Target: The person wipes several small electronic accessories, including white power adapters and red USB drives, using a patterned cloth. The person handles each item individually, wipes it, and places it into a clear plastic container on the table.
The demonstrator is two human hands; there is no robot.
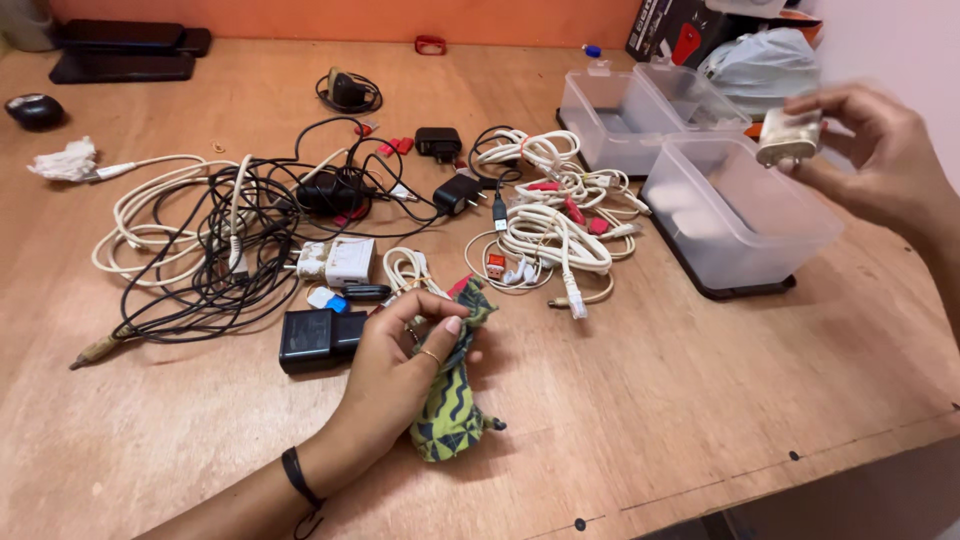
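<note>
My left hand (395, 370) grips a small green and yellow patterned fabric pouch (450, 400) that rests on the wooden table (650, 420). My right hand (885, 160) is raised at the right, above a clear plastic container (735, 215), and pinches a small white plug adapter (790, 137); it is blurred. A black adapter block (318, 338) lies just left of my left hand.
A tangle of black and white cables (220, 240) covers the left middle, with white coiled cables (550, 215) to the right of it. A second clear container (625, 115) stands behind the first. Black chargers (440, 143), a white charger (345, 262) and crumpled tissue (65, 160) lie around.
</note>
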